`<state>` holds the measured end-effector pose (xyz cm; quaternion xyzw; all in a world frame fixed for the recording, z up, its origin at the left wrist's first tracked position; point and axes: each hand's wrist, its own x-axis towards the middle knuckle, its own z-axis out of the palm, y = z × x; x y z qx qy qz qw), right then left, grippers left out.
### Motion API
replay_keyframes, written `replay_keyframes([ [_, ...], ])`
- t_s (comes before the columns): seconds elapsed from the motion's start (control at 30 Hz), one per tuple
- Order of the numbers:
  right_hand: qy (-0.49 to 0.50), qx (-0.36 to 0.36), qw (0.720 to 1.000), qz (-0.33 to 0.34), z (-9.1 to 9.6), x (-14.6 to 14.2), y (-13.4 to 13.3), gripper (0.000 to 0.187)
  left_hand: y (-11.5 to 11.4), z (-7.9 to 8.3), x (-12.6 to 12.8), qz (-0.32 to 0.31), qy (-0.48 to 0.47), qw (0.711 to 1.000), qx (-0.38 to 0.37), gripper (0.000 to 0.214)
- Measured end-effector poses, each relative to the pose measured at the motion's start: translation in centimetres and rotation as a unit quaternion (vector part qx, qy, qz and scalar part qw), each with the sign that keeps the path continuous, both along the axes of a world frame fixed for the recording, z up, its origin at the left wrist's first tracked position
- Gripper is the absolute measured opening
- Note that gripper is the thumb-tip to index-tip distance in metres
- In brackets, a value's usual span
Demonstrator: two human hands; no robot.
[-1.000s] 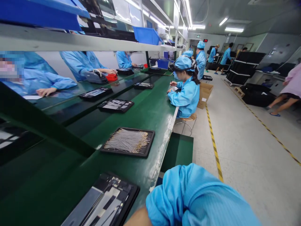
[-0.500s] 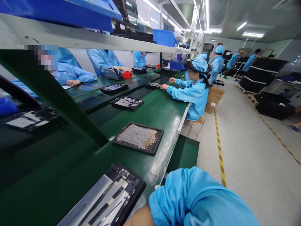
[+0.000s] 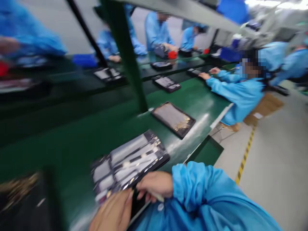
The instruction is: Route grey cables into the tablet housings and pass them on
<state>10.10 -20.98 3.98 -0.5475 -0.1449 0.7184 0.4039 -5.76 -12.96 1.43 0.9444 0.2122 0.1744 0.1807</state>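
My right grip (image 3: 154,186) curls closed at the near edge of a black rectangular tray of pale strips (image 3: 130,163), probably steadying it; my left grip (image 3: 112,212) is too blurred to tell.

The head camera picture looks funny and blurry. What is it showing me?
This picture comes from a camera worn on a person's head, so you see what they see. It is blurry, so small things are hard to make out.

At the bottom are the person's own bare hand and other bare hand, next to a crumpled light blue sleeve. They are at the near edge of a black tray with pale strips. The blur hides exactly what they hold.

The long, shiny green workbench also carries a black tray of thin pale wires with gold ends. Farther along, a co-worker in a light blue gown reaches toward a small black tray.
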Motion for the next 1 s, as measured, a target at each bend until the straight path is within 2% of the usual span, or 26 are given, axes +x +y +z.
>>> replay_keyframes([
  [0.03, -0.018, -0.003, 0.999, -0.047, 0.1, 0.1, -0.1, 0.012, -0.2, -0.1, 0.1, -0.009, -0.003, 0.999, 0.037, 0.022],
  [0.13, -0.026, -0.006, 0.982, -0.189, 0.1, 0.8, 0.3, 0.014, -0.1, -0.7, 0.7, 0.062, 0.004, 0.992, 0.112, 0.026],
  [0.2, -0.022, 0.005, 0.967, -0.252, -0.1, 1.3, 0.8, 0.019, 0.1, -1.3, 1.1, 0.085, 0.034, 0.988, 0.12, 0.024],
  [0.3, -0.044, 0.032, 0.951, -0.305, -0.2, 1.8, 1.3, 0.036, -0.1, -1.6, 1.4, 0.099, 0.043, 0.987, 0.116, 0.022],
  [0.4, -0.158, 0.078, 0.935, -0.308, -0.5, 1.8, 1.6, 0.044, -0.2, -1.4, 1.5, 0.106, 0.046, 0.989, 0.095, 0.021],
  [0.5, -0.307, 0.137, 0.899, -0.283, -0.8, 1.3, 2.0, 0.043, -0.2, -1.3, 1.4, 0.112, 0.043, 0.989, 0.082, 0.021],
  [0.57, -0.363, 0.183, 0.873, -0.269, -1.2, 0.8, 2.2, 0.04, -0.2, -1.4, 1.1, 0.12, 0.037, 0.989, 0.077, 0.021],
  [0.7, -0.402, 0.267, 0.843, -0.239, -2.4, -0.3, 2.8, 0.032, -0.3, -1.8, 0.6, 0.134, 0.039, 0.988, 0.061, 0.022],
  [0.83, -0.436, 0.332, 0.811, -0.204, -3.3, -0.9, 3.3, 0.026, -0.3, -1.9, 0.7, 0.134, 0.036, 0.987, 0.079, 0.02],
  [1.0, -0.464, 0.36, 0.787, -0.188, -3.8, -1.1, 3.7, 0.023, -0.3, -1.9, 0.8, 0.138, 0.03, 0.987, 0.08, 0.019],
])
